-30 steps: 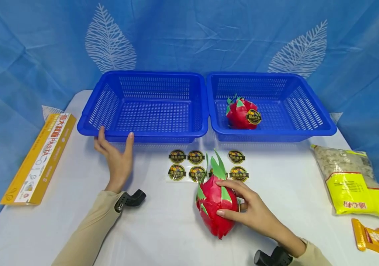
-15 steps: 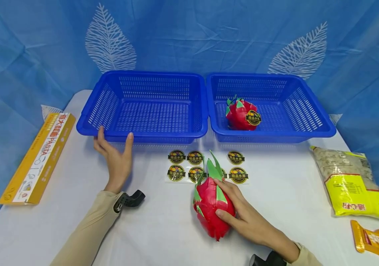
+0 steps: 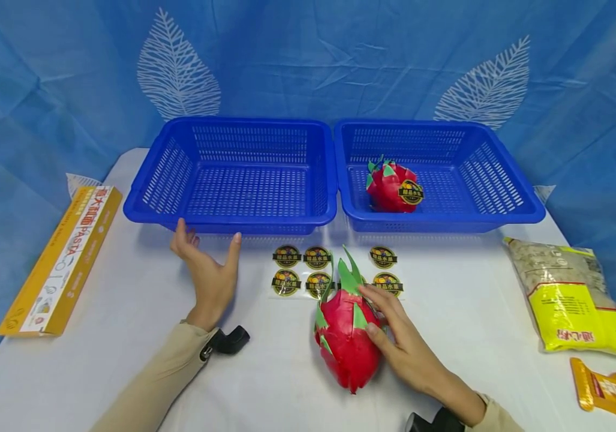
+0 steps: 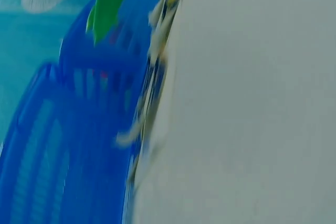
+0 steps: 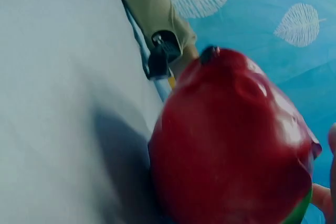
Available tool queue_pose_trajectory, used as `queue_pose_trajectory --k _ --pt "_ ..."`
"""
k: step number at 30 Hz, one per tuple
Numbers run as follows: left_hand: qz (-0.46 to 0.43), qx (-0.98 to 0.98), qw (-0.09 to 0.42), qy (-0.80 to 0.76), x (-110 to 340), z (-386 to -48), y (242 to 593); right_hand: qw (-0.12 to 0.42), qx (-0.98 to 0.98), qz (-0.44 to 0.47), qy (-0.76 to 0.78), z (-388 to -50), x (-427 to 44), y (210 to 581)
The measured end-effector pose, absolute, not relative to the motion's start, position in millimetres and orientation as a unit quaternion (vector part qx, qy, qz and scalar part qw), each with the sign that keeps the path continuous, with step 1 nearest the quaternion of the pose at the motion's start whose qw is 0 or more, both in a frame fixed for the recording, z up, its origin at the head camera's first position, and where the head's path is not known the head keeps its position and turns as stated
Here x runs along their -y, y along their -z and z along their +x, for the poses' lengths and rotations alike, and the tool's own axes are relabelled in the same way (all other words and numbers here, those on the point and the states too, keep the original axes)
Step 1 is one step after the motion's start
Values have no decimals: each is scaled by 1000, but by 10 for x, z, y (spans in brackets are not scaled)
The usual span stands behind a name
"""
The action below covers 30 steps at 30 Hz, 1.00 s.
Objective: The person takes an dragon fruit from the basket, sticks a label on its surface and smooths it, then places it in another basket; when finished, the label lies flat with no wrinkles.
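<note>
A red dragon fruit (image 3: 346, 345) with green leaves lies on the white table in the head view, its leaf tips over a sheet of round stickers (image 3: 287, 282). My right hand (image 3: 412, 354) rests lightly against its right side, fingers fairly straight and thumb apart from them. Up close in the right wrist view, the dragon fruit (image 5: 231, 145) fills much of the picture, with fingers at the right edge. My left hand (image 3: 212, 285) is open, holding nothing, just in front of the left blue basket (image 3: 232, 228). The left wrist view is blurred.
At the back right, a second blue basket (image 3: 448, 218) contains another dragon fruit (image 3: 391, 189) bearing a sticker. A yellow pasta box (image 3: 62, 261) lies far left. On the right are a yellow food bag (image 3: 574, 300) and a small orange packet (image 3: 612, 390).
My left hand has come away from the left basket's front, towards me and to the right. The dragon fruit shifted slightly left, then stayed put while my right hand's fingers loosened on it.
</note>
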State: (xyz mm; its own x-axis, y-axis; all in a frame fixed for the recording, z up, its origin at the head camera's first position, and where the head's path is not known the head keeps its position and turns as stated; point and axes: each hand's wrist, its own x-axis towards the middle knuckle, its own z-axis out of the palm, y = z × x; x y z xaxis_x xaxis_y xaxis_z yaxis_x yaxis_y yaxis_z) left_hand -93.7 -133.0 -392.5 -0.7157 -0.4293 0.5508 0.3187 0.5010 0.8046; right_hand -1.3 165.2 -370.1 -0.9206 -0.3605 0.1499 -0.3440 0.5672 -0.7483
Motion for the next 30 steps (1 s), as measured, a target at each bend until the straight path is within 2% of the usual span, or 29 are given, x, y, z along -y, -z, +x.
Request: queue_pose_trajectory --k 3,6,8,13,17,22,30 --pt "-7 789 376 487 1209 -861 3922 -17 -878 -186 442 -50 -1680 3710" --pt "-65 818 333 465 1097 -771 3915 -28 -876 -157 454 -82 -1703 3723" --pt "-112 846 269 447 1032 -711 3913 -32 -878 -136 458 -99 -1719 3733" --pt "-220 900 74 368 937 -595 3954 -42 -880 -104 461 -138 -1760 3756" --pt "-247 915 -10 319 913 -556 4017 -46 -885 -86 455 -163 -1782 3759" --pt "-255 922 -41 288 924 -533 4038 -49 -891 -65 446 -215 -1825 3765" --pt "-266 926 -35 264 907 -529 4066 -73 -895 -49 437 -324 -1961 3781"
